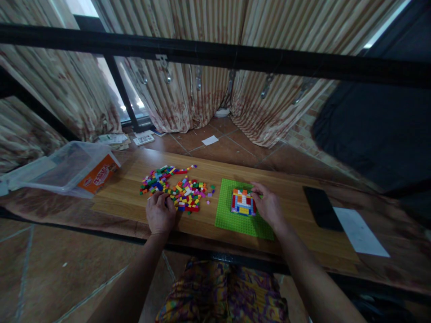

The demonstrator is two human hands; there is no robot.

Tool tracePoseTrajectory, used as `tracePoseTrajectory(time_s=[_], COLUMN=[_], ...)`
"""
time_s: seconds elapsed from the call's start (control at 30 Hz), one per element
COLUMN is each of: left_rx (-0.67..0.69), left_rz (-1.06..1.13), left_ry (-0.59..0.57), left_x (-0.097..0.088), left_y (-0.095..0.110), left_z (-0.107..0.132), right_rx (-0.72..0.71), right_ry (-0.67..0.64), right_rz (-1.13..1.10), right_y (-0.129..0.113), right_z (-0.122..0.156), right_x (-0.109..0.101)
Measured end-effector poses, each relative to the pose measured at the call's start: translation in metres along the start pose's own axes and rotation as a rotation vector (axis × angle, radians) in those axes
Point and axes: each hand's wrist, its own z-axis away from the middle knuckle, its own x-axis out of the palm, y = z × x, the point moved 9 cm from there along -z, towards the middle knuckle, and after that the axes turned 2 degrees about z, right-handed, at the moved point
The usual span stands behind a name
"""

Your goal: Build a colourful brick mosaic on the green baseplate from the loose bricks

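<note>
A green baseplate lies on the wooden table, with a small multicoloured brick build standing on it. My right hand rests at the build's right side, fingers pinched together at its upper right corner; what they hold is too small to make out. A pile of loose coloured bricks spreads to the left of the plate. My left hand sits at the pile's near edge, fingers curled down onto the bricks.
A clear plastic tub with an orange label lies tipped at the table's left end. A black phone and a white sheet lie to the right. A black bar crosses overhead; curtains hang behind.
</note>
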Motion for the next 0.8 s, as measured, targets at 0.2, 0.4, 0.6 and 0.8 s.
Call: tracePoseTrajectory(time_s=[0.2, 0.4, 0.6, 0.8], left_rx=[-0.007, -0.007, -0.004, -0.008], left_rz=[-0.009, -0.005, 0.012, 0.005], left_ry=[0.002, -0.005, 0.002, -0.002], left_x=[0.001, 0.001, 0.002, 0.002], left_y=[-0.001, -0.001, -0.002, -0.002], left_z=[0.0, 0.0, 0.0, 0.0], right_rx=[-0.011, -0.031, -0.004, 0.046], right_ry=[-0.066, -0.096, -0.136, -0.22], right_rz=[-0.058, -0.108, -0.158, -0.212], right_y=[0.003, 0.007, 0.017, 0.026], right_z=[-0.003, -0.006, -0.012, -0.018], right_x=[0.006, 0.007, 0.012, 0.017])
